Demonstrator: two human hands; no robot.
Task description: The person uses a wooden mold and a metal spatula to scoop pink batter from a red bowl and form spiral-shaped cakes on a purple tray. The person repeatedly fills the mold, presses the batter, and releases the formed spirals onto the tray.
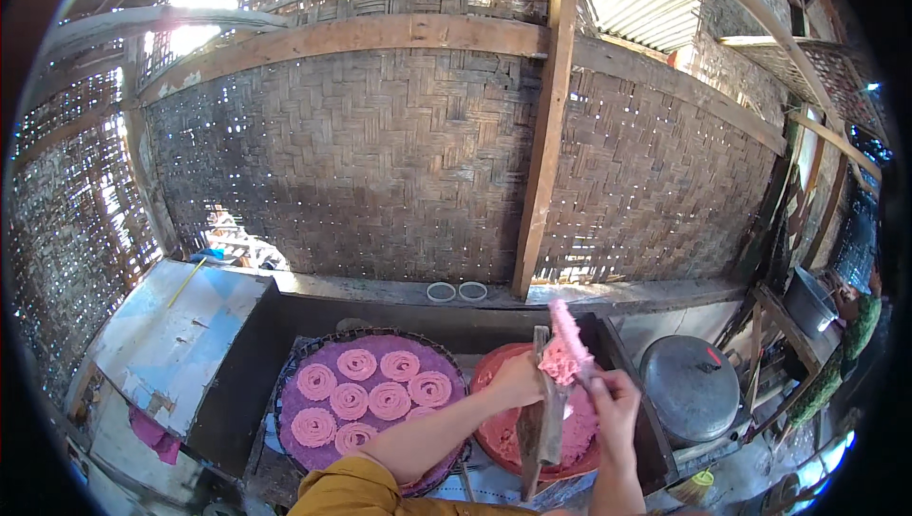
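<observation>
My left hand [518, 380] is closed around a grey wooden tool [551, 426] with two long bars, held over a red basin [482, 440] of pink dough [578, 426]. Just right of it, my right hand [616, 402] grips a long utensil coated in pink dough [564, 328]; its exact kind is hidden by the coating. A lump of dough [560, 364] sits at the top of the wooden tool, between my hands. To the left, several pink dough coils [349, 401] lie on a purple sheet in a round, dark-rimmed tray [278, 402]. My left forearm covers part of that tray.
A large lidded metal pot [691, 388] stands to the right, with a metal basin [810, 302] on a wooden stand beyond it. Two pale rings [457, 292] rest on the back ledge. At left is a blue-and-white panel [185, 321]. A woven wall [380, 164] rises behind.
</observation>
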